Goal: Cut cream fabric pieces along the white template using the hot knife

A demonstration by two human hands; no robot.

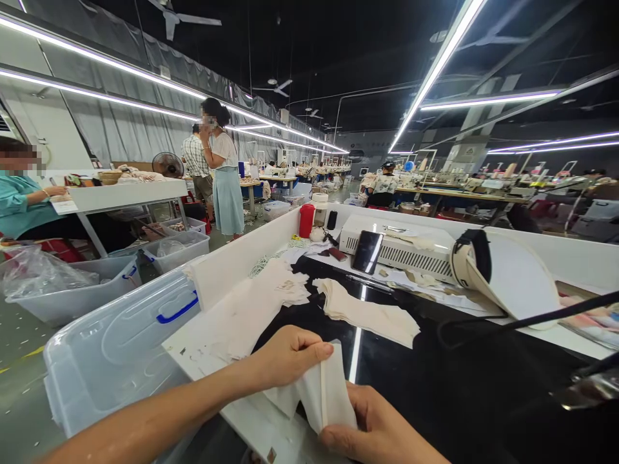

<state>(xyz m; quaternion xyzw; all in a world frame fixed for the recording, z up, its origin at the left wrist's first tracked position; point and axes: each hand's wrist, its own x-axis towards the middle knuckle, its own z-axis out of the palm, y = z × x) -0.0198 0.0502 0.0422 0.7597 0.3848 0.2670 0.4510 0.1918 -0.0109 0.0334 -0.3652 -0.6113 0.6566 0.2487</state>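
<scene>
Ceiling light strips are glaring white under a dark roof; below them the black tabletop is mirroring one streak. Edges are bending, fisheye-like; faces are blurred.

A red flask stands at upper centre, a dark phone leans against a white machine, and clear plastic bins sit at left.

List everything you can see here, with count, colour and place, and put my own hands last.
fabric piece: one, white, held at near table edge
fabric stacks: two, cream, mid table
phone: one, black, leaning on machine
machine: one, white, table back
flask: one, red, far corner
visor: one, white, right
storage bins: several, clear, left floor
standing people: two, aisle
left hand: grip on fabric piece
right hand: grip on fabric piece
</scene>
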